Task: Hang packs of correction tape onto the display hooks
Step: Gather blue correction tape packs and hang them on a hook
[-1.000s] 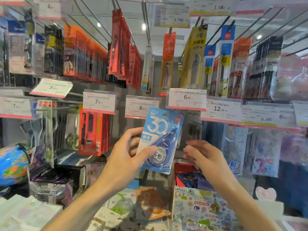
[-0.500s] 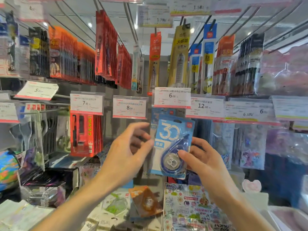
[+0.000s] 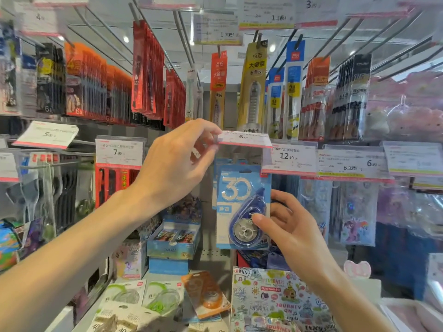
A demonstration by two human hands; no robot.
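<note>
Blue-and-white carded correction tape pack [image 3: 242,207] is hanging upright just under the flipped-up white price label with the pink edge [image 3: 244,139], its top hole sitting near the tip of the metal display hook [image 3: 233,158], though whether it is already threaded on is hard to tell. The right hand [image 3: 291,230] is pinching the pack's lower right edge, thumb pressing on the clear blister, probably to be keeping the card square to the hook while sliding it back. The left hand [image 3: 177,164] is pinching the label's left end with curled fingers and is tilting it upward, seemingly to be clearing the way for the pack's hole. More blue packs appear to be hanging behind it. Orange and green tape packs [image 3: 206,294] are lying on the lower shelf, likely awaiting their own hooks.
</note>
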